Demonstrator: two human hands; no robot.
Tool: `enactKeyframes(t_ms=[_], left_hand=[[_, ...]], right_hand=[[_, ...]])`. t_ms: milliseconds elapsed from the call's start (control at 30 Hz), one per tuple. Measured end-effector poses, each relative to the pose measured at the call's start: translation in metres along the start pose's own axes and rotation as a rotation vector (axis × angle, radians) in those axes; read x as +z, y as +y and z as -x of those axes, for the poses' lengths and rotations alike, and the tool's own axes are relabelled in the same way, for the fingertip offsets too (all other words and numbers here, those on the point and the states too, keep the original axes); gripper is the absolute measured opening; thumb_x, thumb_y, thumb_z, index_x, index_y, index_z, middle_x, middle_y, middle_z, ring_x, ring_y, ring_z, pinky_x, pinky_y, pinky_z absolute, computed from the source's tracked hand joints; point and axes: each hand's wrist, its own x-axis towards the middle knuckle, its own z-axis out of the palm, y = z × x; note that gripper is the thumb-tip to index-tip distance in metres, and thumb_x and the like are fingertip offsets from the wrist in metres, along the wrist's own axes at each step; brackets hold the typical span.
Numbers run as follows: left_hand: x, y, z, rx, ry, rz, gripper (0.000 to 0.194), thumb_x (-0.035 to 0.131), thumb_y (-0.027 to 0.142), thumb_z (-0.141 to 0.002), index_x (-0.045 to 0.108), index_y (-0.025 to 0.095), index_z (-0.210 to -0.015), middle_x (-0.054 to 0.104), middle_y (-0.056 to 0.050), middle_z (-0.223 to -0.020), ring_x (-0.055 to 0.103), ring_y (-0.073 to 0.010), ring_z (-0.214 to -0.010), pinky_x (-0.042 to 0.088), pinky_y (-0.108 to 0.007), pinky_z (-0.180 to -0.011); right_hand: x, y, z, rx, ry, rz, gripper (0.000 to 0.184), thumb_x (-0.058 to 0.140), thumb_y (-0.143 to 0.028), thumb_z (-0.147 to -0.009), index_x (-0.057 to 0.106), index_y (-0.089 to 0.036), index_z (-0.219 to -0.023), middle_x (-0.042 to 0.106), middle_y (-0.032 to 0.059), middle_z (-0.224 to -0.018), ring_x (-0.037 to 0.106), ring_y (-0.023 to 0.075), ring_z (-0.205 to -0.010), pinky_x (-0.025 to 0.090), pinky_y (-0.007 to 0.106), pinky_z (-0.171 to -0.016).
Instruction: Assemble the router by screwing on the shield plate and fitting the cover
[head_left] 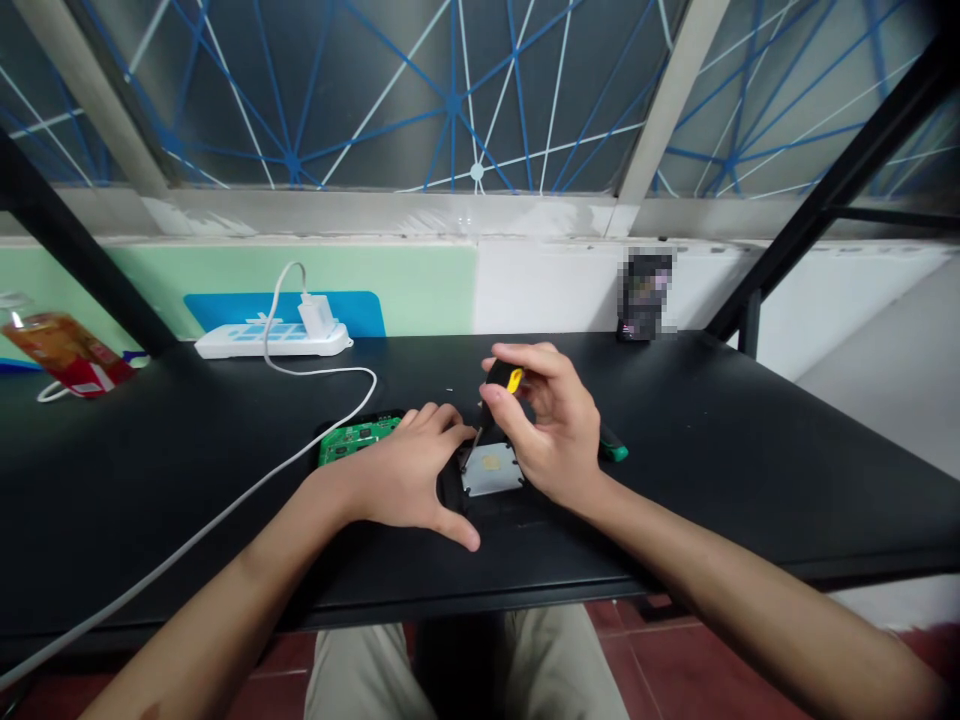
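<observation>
A screwdriver (504,385) with a black and yellow handle is gripped in my right hand (559,420). Its thin shaft slants down to the left edge of a silver metal plate (493,472), which has a small yellowish square on it. The plate sits in a black casing (450,485), partly covered by my hands. My left hand (420,455) braces that casing from the left, thumb at the near side and fingers at the far side. Beside it, partly under my left hand, lies a green circuit board (356,435).
A green-ended tool (613,450) lies right of my right hand. A white cable (300,455) runs from a power strip (270,340) across the black table (750,470). A drink bottle (67,350) stands at left, and a blurred dark object (646,295) leans against the wall.
</observation>
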Motion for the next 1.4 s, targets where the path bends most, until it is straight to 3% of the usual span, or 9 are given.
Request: enactKeyframes(t_ms=[100,200,367,500,767,867,967,1200,1400], left_hand=[[0.0,0.0,0.0,-0.013,-0.004,-0.01,0.091,0.073,0.078,-0.07,0.05,0.021,-0.138,0.048,-0.016,-0.136,0.045,-0.0407,-0.125,0.037,-0.059,-0.106],[0.0,0.001,0.0,-0.02,-0.005,-0.016,0.092,0.073,0.077,-0.07,0.05,0.02,-0.138,0.049,-0.016,-0.133,0.046,-0.0404,-0.124,0.037,-0.059,-0.106],[0.002,0.001,0.0,-0.018,0.022,0.013,0.088,0.076,0.076,-0.068,0.053,0.019,-0.131,0.051,-0.013,-0.121,0.05,-0.0367,-0.114,0.042,-0.055,-0.101],[0.002,0.0,0.0,-0.008,0.024,0.051,0.088,0.076,0.076,-0.067,0.054,0.018,-0.13,0.052,-0.012,-0.116,0.05,-0.0352,-0.108,0.043,-0.055,-0.098],[0.003,-0.002,-0.001,-0.003,0.02,0.069,0.096,0.075,0.079,-0.067,0.05,0.02,-0.138,0.052,-0.013,-0.123,0.05,-0.0366,-0.112,0.041,-0.056,-0.102],[0.004,-0.002,-0.001,0.001,0.036,0.085,0.093,0.076,0.077,-0.066,0.053,0.019,-0.135,0.052,-0.013,-0.12,0.05,-0.0357,-0.11,0.042,-0.055,-0.101],[0.005,-0.002,0.0,0.005,0.047,0.117,0.088,0.078,0.075,-0.066,0.056,0.02,-0.131,0.051,-0.012,-0.121,0.049,-0.0353,-0.111,0.043,-0.055,-0.1],[0.005,-0.001,-0.001,-0.005,0.036,0.149,0.093,0.079,0.074,-0.066,0.05,0.02,-0.136,0.051,-0.013,-0.125,0.049,-0.0371,-0.115,0.04,-0.057,-0.104],[0.005,-0.002,-0.001,-0.013,0.03,0.141,0.096,0.077,0.077,-0.066,0.049,0.023,-0.139,0.05,-0.014,-0.128,0.047,-0.0389,-0.119,0.039,-0.059,-0.105]], right_hand=[[0.0,-0.002,0.004,0.062,-0.051,-0.093,0.039,0.049,-0.024,-0.101,0.051,-0.031,-0.139,0.068,0.0047,-0.114,0.07,0.0165,-0.089,0.061,0.037,-0.075],[0.0,-0.002,0.007,0.04,-0.069,-0.163,0.037,0.043,-0.027,-0.103,0.052,-0.032,-0.138,0.067,0.006,-0.121,0.07,0.0184,-0.094,0.061,0.04,-0.077],[-0.002,0.004,0.006,-0.04,-0.017,-0.077,0.041,0.07,-0.028,-0.089,0.059,-0.034,-0.128,0.061,0.0039,-0.11,0.067,0.019,-0.087,0.06,0.039,-0.068],[-0.004,0.004,0.004,-0.078,0.048,0.037,0.045,0.079,-0.016,-0.08,0.065,-0.033,-0.12,0.065,0.0014,-0.097,0.064,0.0188,-0.083,0.058,0.038,-0.068],[-0.003,-0.003,0.008,0.045,0.0,-0.181,0.03,0.044,-0.022,-0.102,0.058,-0.029,-0.128,0.07,0.0069,-0.121,0.073,0.02,-0.096,0.062,0.044,-0.081],[-0.004,-0.001,0.008,-0.014,0.001,-0.14,0.026,0.057,-0.026,-0.097,0.061,-0.03,-0.123,0.066,0.0069,-0.119,0.07,0.0212,-0.096,0.063,0.043,-0.077],[-0.005,0.001,0.006,-0.069,0.016,-0.024,0.036,0.074,-0.028,-0.087,0.063,-0.032,-0.121,0.059,0.0052,-0.108,0.065,0.0203,-0.09,0.062,0.04,-0.071],[-0.005,-0.005,-0.001,-0.083,0.051,0.099,0.044,0.08,-0.012,-0.078,0.067,-0.033,-0.115,0.06,0.0011,-0.091,0.061,0.0175,-0.08,0.056,0.036,-0.065],[-0.006,-0.007,0.004,0.071,-0.027,-0.065,0.039,0.054,-0.013,-0.096,0.056,-0.03,-0.132,0.07,0.0059,-0.118,0.072,0.0169,-0.09,0.061,0.038,-0.076]])
